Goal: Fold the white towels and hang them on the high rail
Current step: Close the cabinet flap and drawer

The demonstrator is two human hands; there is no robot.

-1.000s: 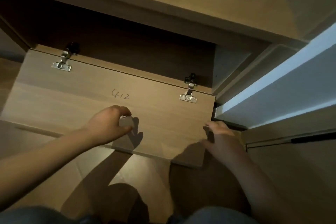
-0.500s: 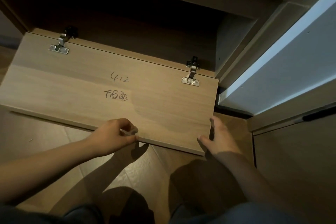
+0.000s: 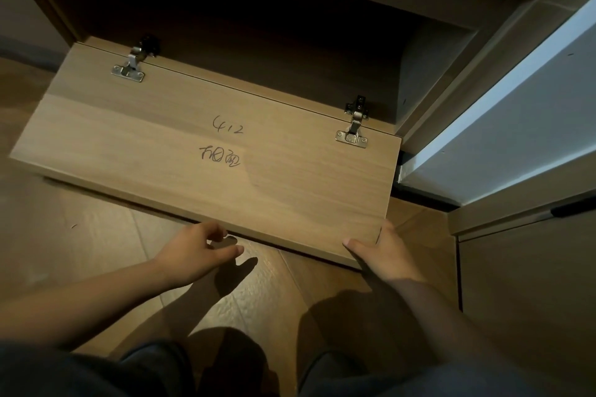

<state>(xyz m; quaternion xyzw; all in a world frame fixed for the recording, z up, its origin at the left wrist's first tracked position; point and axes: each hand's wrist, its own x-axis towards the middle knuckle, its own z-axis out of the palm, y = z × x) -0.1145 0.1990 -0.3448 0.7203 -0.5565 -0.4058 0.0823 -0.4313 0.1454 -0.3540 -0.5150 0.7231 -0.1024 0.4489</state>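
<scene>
Preparatory step: the drop-down cabinet door (image 3: pixel 258 177) lies open at 12 o'clock. The right grip (image 3: pixel 383 251) clasps its 5 o'clock corner. The left grip (image 3: pixel 196 251) hovers loosely curled and empty at the door's near edge. No white towels or rail show, so the next move is likely searching the dark cabinet (image 3: pixel 258 26).

Single view: one wide-angle camera worn on the head. It faced forward and steeply down, from above the person's knees (image 3: pixel 154 367) at the bottom edge. It sat close to a drop-down cabinet door (image 3: pixel 274 190), which filled mid-frame, with wood floor (image 3: pixel 90 245) below it. The dark cabinet interior (image 3: pixel 258 35) ran along the top, and a white door frame (image 3: pixel 516 126) lay on the right. The left hand (image 3: pixel 196 251) and right hand (image 3: pixel 383 251) came in from the lower corners, the right at the door's near right corner.
</scene>
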